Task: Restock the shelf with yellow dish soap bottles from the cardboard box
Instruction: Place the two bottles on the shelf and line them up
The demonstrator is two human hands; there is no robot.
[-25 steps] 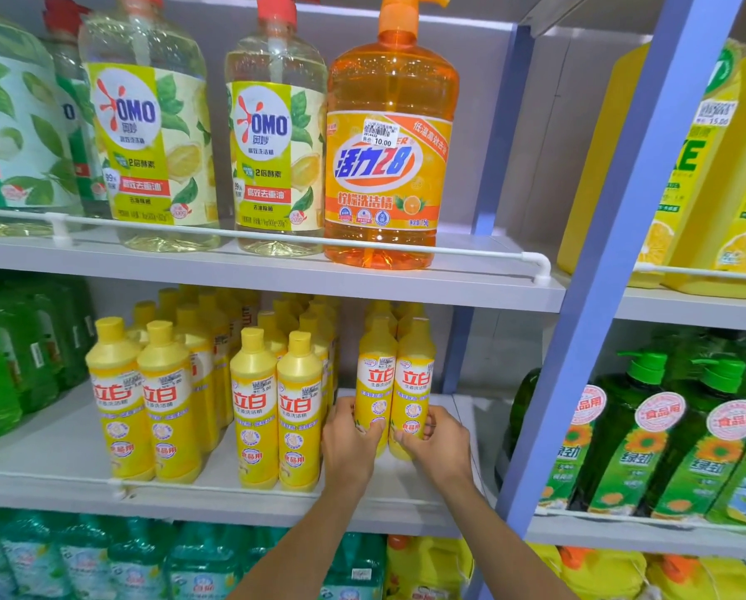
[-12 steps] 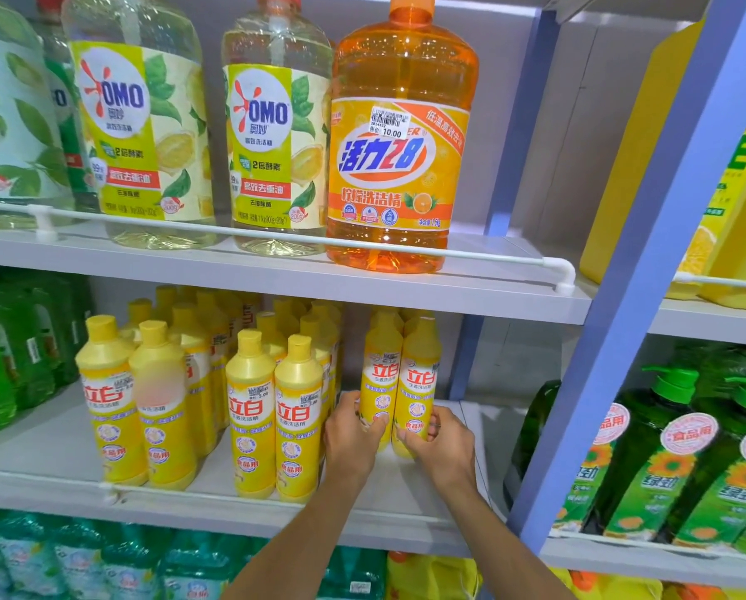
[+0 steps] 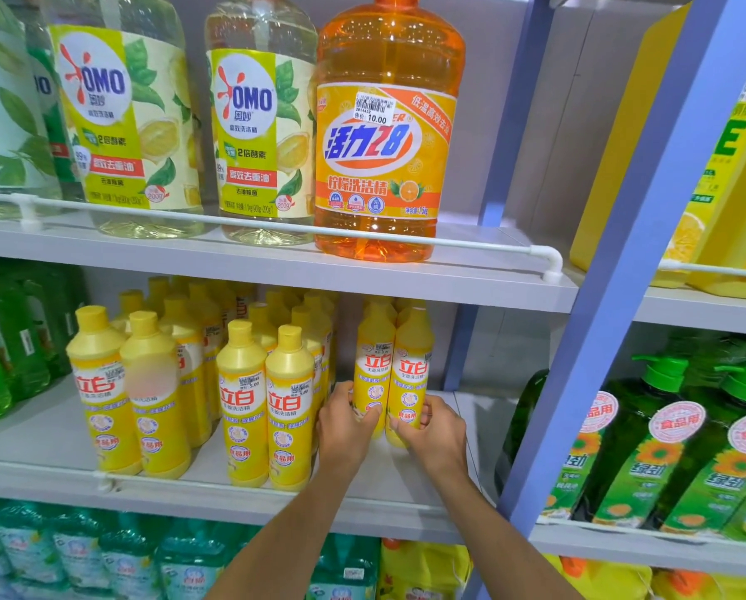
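Observation:
Two yellow dish soap bottles stand side by side on the middle shelf, at the right end of the yellow rows. My left hand grips the lower part of the left bottle. Curled round the base of the right bottle is my right hand. Both bottles are upright with their labels facing me. Several more yellow bottles fill the shelf to the left in rows. The cardboard box is out of sight.
Large clear and orange detergent jugs stand on the shelf above, behind a white rail. A blue upright post borders the shelf on the right, with green bottles beyond it. Bare shelf lies right of the held bottles.
The view has come closer to the shelf. Both hands stay wrapped on the two rightmost bottles, which have shifted slightly further back on the shelf.

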